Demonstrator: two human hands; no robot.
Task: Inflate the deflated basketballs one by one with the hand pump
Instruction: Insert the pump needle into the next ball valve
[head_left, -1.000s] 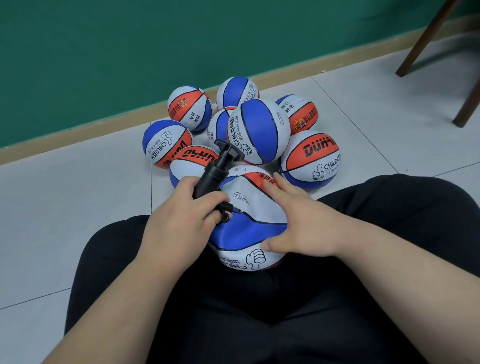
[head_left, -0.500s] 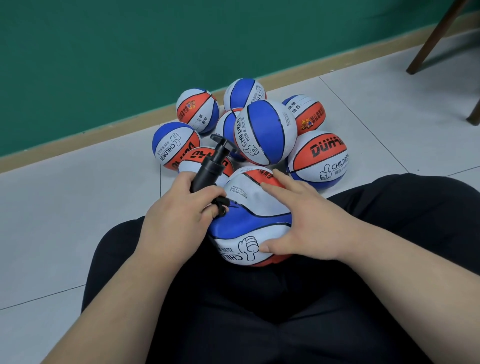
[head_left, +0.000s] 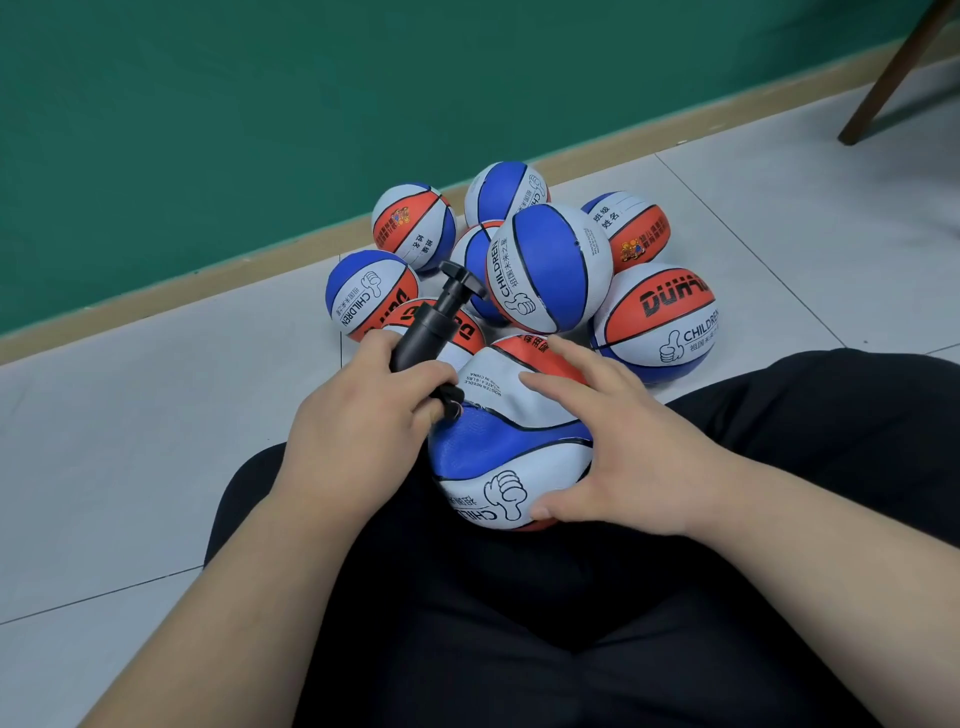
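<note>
Noted slight roll of deflated basketball (head_left: 509, 447) toward the body since a second ago, thumbs-up print now fuller in view; both hands placed as before. Left hand (head_left: 363, 431): fingers curled round lower barrel of black hand pump (head_left: 431, 327), nozzle end at the ball's top, pump tilted up and away, T-handle uppermost. Right hand (head_left: 634, 457): fingers spread, nearly straight, flat on the ball's right side, thumb at its near edge. Ball dented, wedged in lap between black trouser legs (head_left: 519, 623). Beyond: heap of round balls (head_left: 550, 265) on grey floor tiles (head_left: 156, 441), near green wall (head_left: 260, 104).
</note>
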